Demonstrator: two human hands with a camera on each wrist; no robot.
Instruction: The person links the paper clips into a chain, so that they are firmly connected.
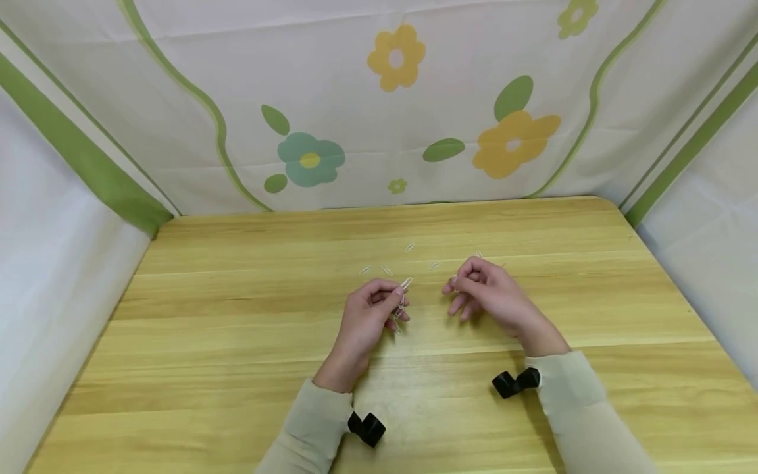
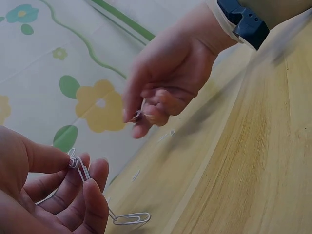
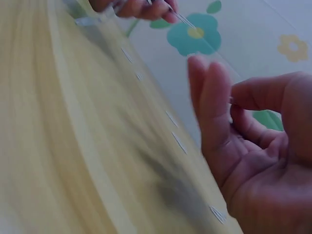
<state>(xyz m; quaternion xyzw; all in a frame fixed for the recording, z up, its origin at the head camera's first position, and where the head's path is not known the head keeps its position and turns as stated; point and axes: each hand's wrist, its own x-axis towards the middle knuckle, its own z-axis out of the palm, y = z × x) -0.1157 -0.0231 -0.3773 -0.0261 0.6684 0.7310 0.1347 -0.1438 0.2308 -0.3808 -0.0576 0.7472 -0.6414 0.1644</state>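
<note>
Above the middle of the table, my left hand (image 1: 368, 313) pinches a short chain of linked white paper clips (image 1: 406, 283) between thumb and index finger. One clip of the chain (image 2: 132, 219) dangles below the fingers in the left wrist view. To the right, my right hand (image 1: 496, 289) pinches a single paper clip (image 2: 143, 104), mostly hidden by the fingertips. A gap separates the two hands. Several loose paper clips lie on the table beyond them, among them one clip (image 1: 410, 247) farthest back and another clip (image 1: 365, 270) at the left.
The wooden table (image 1: 207, 329) extends to both sides of the hands. A white curtain (image 1: 355, 131) with printed flowers hangs at its back edge, and white cloth also hangs left and right. Black camera mounts (image 1: 370, 429) sit on both wrists.
</note>
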